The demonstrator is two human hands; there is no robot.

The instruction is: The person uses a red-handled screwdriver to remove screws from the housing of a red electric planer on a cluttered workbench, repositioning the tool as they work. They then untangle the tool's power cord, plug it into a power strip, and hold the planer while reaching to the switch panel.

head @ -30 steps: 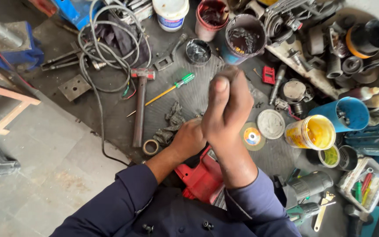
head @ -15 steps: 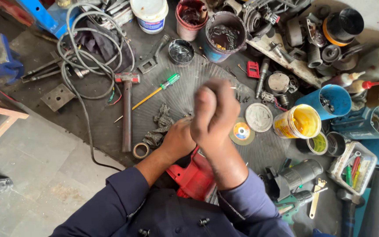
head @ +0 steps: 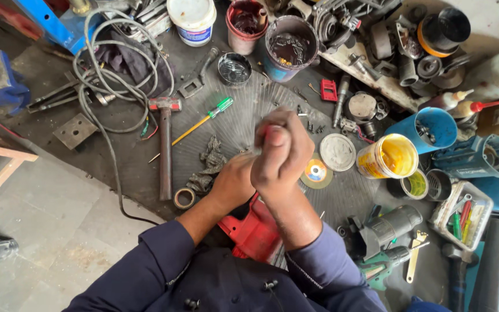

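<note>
Hands together mid-frame: right hand (head: 281, 151) raised over left hand (head: 233, 184), power tool (head: 253, 228) under both. Hammer (head: 164, 144) and screwdriver (head: 198, 123) to the left, tape roll (head: 184, 198) beside hammer handle. Disc (head: 316, 171), lid (head: 337, 152), can (head: 387, 156) to the right. Buckets (head: 290, 40) behind.

- red power tool (head: 253, 230)
- yellow tub (head: 389, 156)
- blue cup (head: 428, 128)
- green-handled screwdriver (head: 200, 122) with yellow shaft
- navy sleeves (head: 145, 271)
- white bucket (head: 192, 18)

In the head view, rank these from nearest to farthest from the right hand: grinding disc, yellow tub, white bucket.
From the right hand:
1. Grinding disc, just to its right on the mat.
2. Yellow tub, farther right.
3. White bucket, far up at the top edge.
</note>
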